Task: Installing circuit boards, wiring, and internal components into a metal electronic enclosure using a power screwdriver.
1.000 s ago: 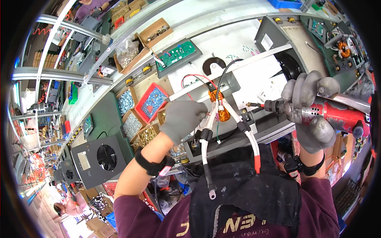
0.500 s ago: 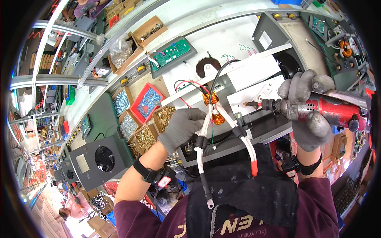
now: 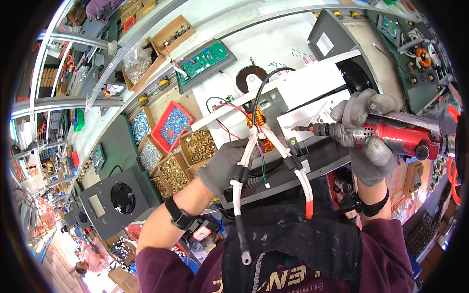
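Note:
My right hand [image 3: 374, 149], in a grey glove, is wrapped around a red pneumatic screwdriver [image 3: 406, 136]. The tool lies nearly level, and its bit [image 3: 296, 129] points left over the grey metal chassis [image 3: 317, 168]. Copper coils [image 3: 256, 118] sit in the chassis, with thick white-sleeved cables [image 3: 250, 147] draping from them over my apron. One cable ends in a metal ring lug [image 3: 246, 258], another in a red sleeve [image 3: 309, 209]. Gloved too, my left hand [image 3: 220, 165] reaches in beside the coils with bent fingers; its fingertips disappear behind the cables.
Cardboard bins of brass fasteners [image 3: 200, 145] and a red tray of small bluish parts [image 3: 173, 126] stand at the left. Behind the chassis lies a green circuit board [image 3: 205, 61]. A grey panel with a fan [image 3: 122, 198] lies at the lower left. Other people are in the far left background.
The screwdriver in my right hand has shifted a little left, its bit nearer the coils. My left hand has slid slightly farther in behind the cables. The whole view has shifted slightly.

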A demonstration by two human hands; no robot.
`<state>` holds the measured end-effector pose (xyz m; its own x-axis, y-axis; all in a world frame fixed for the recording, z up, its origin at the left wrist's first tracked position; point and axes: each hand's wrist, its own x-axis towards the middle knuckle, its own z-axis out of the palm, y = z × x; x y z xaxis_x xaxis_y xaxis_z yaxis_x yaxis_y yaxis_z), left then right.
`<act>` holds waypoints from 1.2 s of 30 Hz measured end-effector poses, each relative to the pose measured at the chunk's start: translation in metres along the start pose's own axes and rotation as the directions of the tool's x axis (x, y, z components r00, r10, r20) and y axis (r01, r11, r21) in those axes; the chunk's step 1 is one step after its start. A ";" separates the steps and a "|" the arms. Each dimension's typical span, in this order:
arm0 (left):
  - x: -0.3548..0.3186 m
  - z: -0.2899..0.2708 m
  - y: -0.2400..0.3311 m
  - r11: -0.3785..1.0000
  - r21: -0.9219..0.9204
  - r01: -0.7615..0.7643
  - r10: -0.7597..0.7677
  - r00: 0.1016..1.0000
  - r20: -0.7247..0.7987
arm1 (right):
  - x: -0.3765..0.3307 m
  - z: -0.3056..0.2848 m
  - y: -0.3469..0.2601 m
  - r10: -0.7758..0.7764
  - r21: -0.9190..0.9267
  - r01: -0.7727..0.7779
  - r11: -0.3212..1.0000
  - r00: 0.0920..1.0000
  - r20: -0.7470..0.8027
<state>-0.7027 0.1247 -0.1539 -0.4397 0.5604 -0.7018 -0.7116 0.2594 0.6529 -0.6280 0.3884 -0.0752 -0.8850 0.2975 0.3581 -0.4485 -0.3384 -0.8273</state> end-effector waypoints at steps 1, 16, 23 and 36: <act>0.003 0.000 -0.003 0.999 0.043 0.022 -0.021 0.999 -0.030 | 0.000 -0.001 -0.001 0.023 0.007 -0.023 1.000 1.000 -0.003; 0.010 0.015 -0.003 0.988 0.105 0.109 -0.097 0.988 -0.116 | -0.017 0.000 0.022 0.166 -0.138 -0.169 0.976 0.986 -0.034; 0.020 0.009 -0.012 0.987 0.043 0.158 -0.154 0.985 -0.077 | -0.018 0.010 0.029 0.151 -0.211 -0.146 0.967 0.988 0.009; 0.020 0.020 0.000 0.988 0.075 0.133 -0.124 0.985 -0.118 | -0.013 0.019 0.026 0.227 -0.432 -0.146 0.890 0.963 0.142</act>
<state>-0.7004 0.1514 -0.1620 -0.4097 0.4277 -0.8057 -0.7204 0.3902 0.5734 -0.6304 0.3589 -0.0933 -0.9722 0.0829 0.2188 -0.2160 0.0408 -0.9755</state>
